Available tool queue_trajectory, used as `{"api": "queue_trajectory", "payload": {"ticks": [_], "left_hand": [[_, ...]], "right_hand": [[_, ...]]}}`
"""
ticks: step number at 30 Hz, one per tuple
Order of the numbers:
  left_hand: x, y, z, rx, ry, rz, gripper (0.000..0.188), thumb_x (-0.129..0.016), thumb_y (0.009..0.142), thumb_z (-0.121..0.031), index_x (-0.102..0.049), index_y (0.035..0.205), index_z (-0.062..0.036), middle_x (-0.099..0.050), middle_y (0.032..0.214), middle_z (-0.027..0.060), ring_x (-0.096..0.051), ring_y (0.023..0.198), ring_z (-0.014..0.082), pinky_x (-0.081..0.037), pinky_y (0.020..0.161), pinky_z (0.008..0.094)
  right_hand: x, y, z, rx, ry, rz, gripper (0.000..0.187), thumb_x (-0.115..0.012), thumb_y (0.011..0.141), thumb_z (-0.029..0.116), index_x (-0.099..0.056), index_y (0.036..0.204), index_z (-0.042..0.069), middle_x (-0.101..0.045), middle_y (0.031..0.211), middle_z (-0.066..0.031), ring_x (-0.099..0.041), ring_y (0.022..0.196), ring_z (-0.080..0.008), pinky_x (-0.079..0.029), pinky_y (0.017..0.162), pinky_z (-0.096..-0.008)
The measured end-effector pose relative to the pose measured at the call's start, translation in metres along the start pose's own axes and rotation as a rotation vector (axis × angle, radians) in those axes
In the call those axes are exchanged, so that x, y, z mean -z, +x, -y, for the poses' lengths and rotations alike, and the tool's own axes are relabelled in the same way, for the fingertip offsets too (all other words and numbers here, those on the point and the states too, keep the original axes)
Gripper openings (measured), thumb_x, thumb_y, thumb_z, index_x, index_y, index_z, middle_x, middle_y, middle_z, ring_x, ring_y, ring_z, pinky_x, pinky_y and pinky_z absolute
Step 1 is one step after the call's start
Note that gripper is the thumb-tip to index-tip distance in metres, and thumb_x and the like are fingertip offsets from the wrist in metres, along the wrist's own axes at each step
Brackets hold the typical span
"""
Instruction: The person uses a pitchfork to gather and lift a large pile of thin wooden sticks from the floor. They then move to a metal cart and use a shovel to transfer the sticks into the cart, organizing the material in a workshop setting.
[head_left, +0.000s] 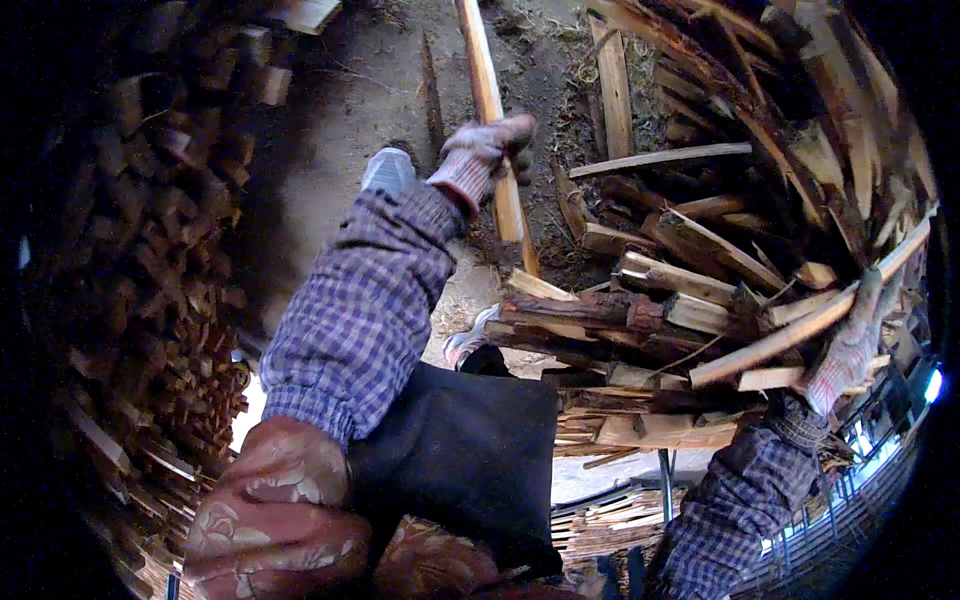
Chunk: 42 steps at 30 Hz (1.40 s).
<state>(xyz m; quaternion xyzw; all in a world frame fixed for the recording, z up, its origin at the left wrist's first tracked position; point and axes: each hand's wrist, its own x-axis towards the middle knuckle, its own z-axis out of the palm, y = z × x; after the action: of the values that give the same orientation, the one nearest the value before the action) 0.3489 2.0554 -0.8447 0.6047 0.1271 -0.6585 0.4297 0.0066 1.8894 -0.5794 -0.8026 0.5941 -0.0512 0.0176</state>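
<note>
My left hand (484,158), in a soiled knit glove, is closed round a long split wood stick (485,70) that reaches from the top edge down past my wrist. Over at the far right my right hand (850,345), also gloved, grips another split wood stick (775,345), which slants up to the right above the woodpile. Both forearms wear checked sleeves. Just right of the left-hand stick lies the heap of split firewood (690,255), its pieces crossing at many angles. The right hand's fingertips are partly blurred.
A tall stack of firewood (150,260) stands in shadow along the left. Bare dirt ground (330,130) runs between stack and heap, with my shoes (388,170) on it. Long slabs (740,110) lean at the upper right. More stacked wood (610,520) shows behind, at the bottom.
</note>
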Motion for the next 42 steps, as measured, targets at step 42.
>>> {"api": "queue_trajectory", "payload": {"ticks": [42], "left_hand": [[0.22, 0.051, 0.087, -0.187, 0.148, -0.316, 0.047, -0.079, 0.058, -0.011, -0.054, 0.096, -0.0056, -0.059, 0.08, 0.003, -0.057, 0.067, 0.0142, -0.049, 0.061, 0.0277]], "right_hand": [[-0.329, -0.007, 0.391, -0.766, 0.321, 0.679, 0.084, -0.057, 0.076, 0.036, -0.013, 0.134, -0.006, -0.03, 0.134, -0.0235, -0.032, 0.125, -0.0322, -0.041, 0.09, -0.0502]]}}
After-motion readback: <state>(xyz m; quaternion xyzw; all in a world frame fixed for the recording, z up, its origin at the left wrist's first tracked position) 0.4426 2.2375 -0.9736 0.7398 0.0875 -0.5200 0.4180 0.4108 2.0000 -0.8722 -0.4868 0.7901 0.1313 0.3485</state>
